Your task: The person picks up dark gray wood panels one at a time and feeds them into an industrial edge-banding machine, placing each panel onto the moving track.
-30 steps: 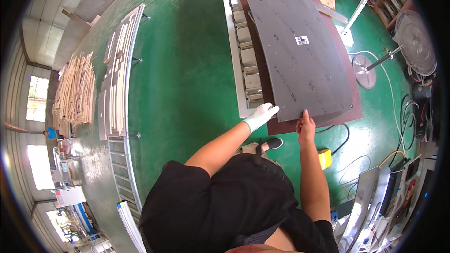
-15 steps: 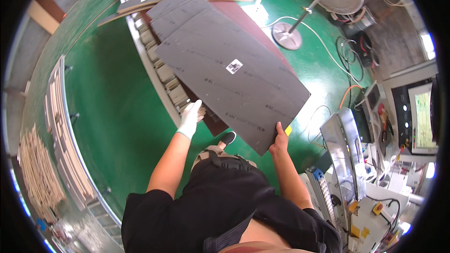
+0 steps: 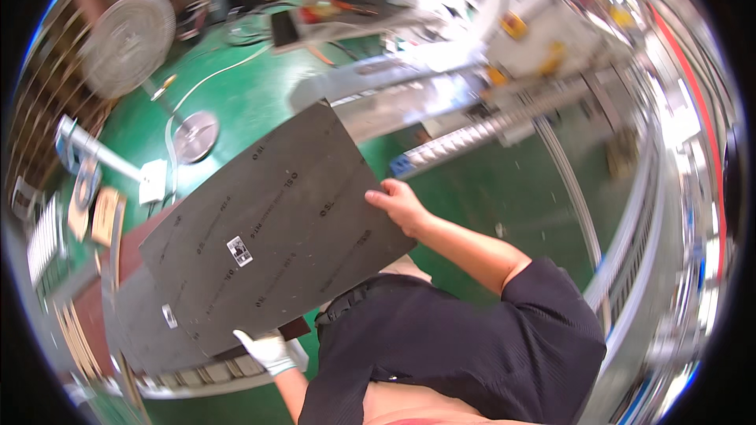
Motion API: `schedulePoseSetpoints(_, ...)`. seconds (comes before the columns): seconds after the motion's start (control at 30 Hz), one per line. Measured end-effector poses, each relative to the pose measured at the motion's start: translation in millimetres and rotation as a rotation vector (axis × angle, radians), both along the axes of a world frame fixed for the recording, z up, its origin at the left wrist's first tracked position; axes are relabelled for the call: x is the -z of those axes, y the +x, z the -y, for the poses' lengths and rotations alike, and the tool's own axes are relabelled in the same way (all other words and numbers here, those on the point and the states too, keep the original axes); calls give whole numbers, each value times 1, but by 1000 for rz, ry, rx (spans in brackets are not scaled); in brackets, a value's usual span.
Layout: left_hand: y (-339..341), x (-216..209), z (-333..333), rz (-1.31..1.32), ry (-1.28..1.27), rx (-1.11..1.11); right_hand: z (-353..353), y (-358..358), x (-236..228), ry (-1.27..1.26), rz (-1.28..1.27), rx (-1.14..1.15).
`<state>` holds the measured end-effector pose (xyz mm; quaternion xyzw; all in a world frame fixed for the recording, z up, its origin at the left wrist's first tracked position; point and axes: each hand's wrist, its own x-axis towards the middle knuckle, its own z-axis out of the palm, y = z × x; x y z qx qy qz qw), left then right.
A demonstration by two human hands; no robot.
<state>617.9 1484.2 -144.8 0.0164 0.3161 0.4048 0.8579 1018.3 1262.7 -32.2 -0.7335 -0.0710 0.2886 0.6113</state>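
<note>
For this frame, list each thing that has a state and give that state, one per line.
Dark panel: lifted off the stack, tilted, held at two edges.
Left hand: white-gloved, gripping the panel's lower edge.
Right hand: bare, gripping the panel's right edge.
Stack of dark panels: lying flat beneath the lifted one.
Pedestal fan: standing on the green floor; running or not cannot be told.

Dark grey board (image 3: 276,236), white glove (image 3: 268,349), green floor (image 3: 472,189)
</note>
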Motion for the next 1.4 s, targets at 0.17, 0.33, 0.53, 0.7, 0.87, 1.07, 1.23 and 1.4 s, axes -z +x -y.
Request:
schedulePoseSetpoints(0.17,77,-20,11,179,-159,467,152,-21,12,-99,361,447)
schedulePoseSetpoints(0.33,185,-38,1,166,-131,989,250,-109,50,-224,286,880)
schedulePoseSetpoints(0.53,291,-35,27,127,155,1408,273,-220,107,-56,89,1456)
schedulePoseSetpoints(0.7,356,-57,66,15,254,1662,260,-274,119,36,-66,1668)
schedulePoseSetpoints(0.87,390,-49,77,-102,411,1735,256,-263,113,27,-154,1720)
schedulePoseSetpoints(1.07,445,-95,69,-708,2165,1396,271,-221,67,-98,-227,1661)
schedulePoseSetpoints(1.23,536,-92,53,-367,2769,657,282,-188,53,-144,-225,1633)
schedulePoseSetpoints(1.4,583,-59,53,-609,2757,849,282,-168,49,-102,-343,1642)
